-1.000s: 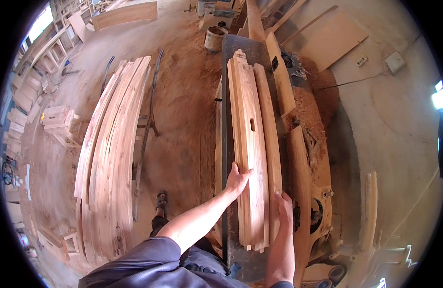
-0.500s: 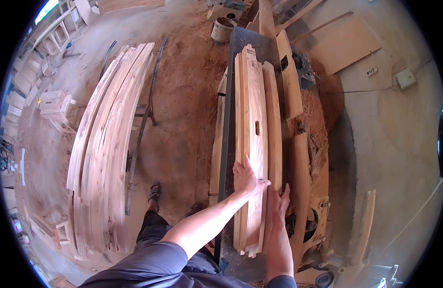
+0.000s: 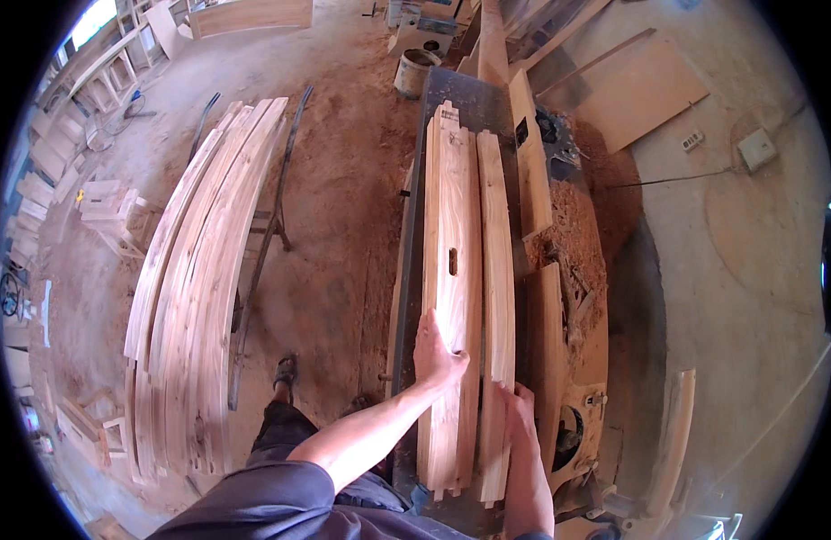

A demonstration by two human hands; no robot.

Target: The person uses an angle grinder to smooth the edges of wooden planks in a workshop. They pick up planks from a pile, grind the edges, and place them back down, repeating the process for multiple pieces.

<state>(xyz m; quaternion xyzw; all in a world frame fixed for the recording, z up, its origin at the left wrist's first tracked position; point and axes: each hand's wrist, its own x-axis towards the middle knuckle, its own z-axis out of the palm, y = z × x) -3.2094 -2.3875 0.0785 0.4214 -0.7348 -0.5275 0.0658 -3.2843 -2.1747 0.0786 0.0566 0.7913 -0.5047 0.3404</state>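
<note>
The left hand (image 3: pixel 438 358) is lying wide over the slotted board (image 3: pixel 449 216), the right hand (image 3: pixel 521 410) touching the narrower board (image 3: pixel 495 270), its half-hidden grip being unclear.

the narrow board (image 3: pixel 498 297) on the right, which lay close against the stack a moment ago, now stands apart from it, with a dark gap opened toward the near end. that near end, partly hidden by the arm half a second ago, now shows clear. a broader strip (image 3: pixel 474 279) of wood shows right of the slotted board (image 3: pixel 449 310). the right hand (image 3: pixel 521 414), its fingers upstretched half a second ago, now curls at the narrow board's edge.
</note>
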